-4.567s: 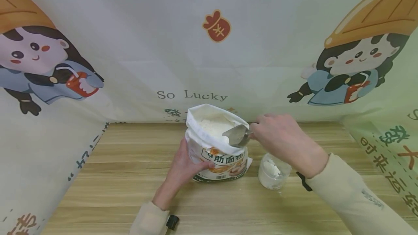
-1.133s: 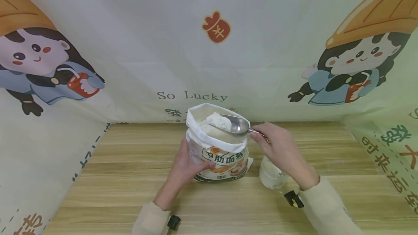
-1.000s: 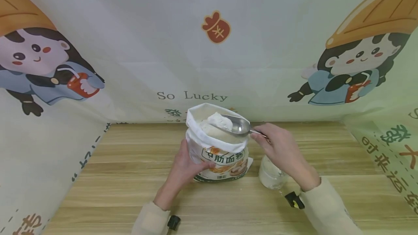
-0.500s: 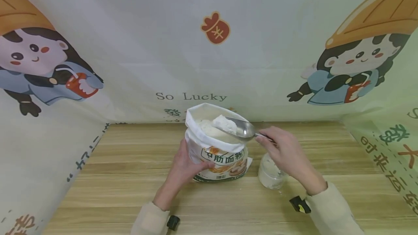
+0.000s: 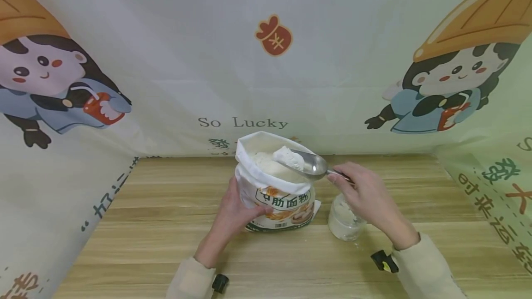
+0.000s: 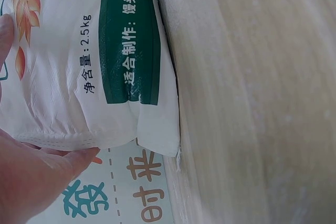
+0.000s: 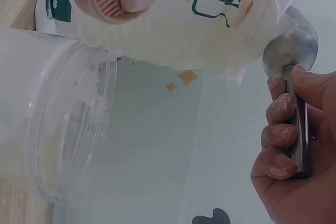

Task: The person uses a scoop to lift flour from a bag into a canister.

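A white flour bag stands on the table with its top edge folded down, and flour shows inside. My left hand grips the bag's left side, thumb across the printed front. In my right hand is the handle of a metal scoop, fingers curled round it. A heap of flour lies on the scoop's front, over the bag's mouth near its right rim. Below the right hand stands a clear plastic jar holding flour. Flour dusts the right fingers in the right wrist view.
The wood-grain table carries a few white specks near the jar. A printed cloth with cartoon figures and lettering hangs behind it and at both sides. Black wrist straps sit at the sleeves.
The scoop has come up out of the bag with flour on it and drifted right and slightly toward the jar side. My left hand and the bag stay in place.
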Available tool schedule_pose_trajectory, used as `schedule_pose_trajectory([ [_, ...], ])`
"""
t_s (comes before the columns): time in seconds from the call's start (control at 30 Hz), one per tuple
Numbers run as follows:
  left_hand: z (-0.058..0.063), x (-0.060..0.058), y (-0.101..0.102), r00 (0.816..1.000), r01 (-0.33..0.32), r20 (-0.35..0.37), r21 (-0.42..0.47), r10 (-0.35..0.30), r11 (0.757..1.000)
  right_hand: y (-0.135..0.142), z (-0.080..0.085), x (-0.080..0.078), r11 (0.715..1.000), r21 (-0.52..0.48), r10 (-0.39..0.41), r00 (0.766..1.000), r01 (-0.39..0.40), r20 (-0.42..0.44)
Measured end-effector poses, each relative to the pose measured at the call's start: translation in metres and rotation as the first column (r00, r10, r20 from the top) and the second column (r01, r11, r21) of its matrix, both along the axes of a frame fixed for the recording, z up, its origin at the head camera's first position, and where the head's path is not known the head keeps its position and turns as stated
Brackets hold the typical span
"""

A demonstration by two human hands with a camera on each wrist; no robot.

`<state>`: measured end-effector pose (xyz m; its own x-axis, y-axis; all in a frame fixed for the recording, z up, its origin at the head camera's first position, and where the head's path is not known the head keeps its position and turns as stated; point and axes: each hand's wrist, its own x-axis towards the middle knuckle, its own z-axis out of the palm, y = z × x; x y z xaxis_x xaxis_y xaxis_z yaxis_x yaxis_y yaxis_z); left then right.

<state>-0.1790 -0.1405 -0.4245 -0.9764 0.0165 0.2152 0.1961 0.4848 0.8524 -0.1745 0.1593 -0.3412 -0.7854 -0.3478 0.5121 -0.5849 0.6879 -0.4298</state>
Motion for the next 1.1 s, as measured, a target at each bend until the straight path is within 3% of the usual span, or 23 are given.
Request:
schedule_pose_trajectory([
  [0.4,0.000,-0.001,-0.001,1.000,0.004,0.008,0.000,-0.004,1.000,0.013,0.007,0.004,1.000,0.017,-0.018,1.000,0.018,0.004],
  [0.67,-0.001,0.000,-0.001,1.000,0.024,0.012,0.041,-0.025,0.999,0.021,0.007,0.007,0.999,0.031,-0.028,0.998,0.030,-0.064],
  [1.1,-0.001,-0.001,0.000,1.000,0.004,0.017,0.005,-0.004,1.000,0.043,0.005,0.014,0.997,0.035,-0.060,0.995,0.063,-0.079],
])
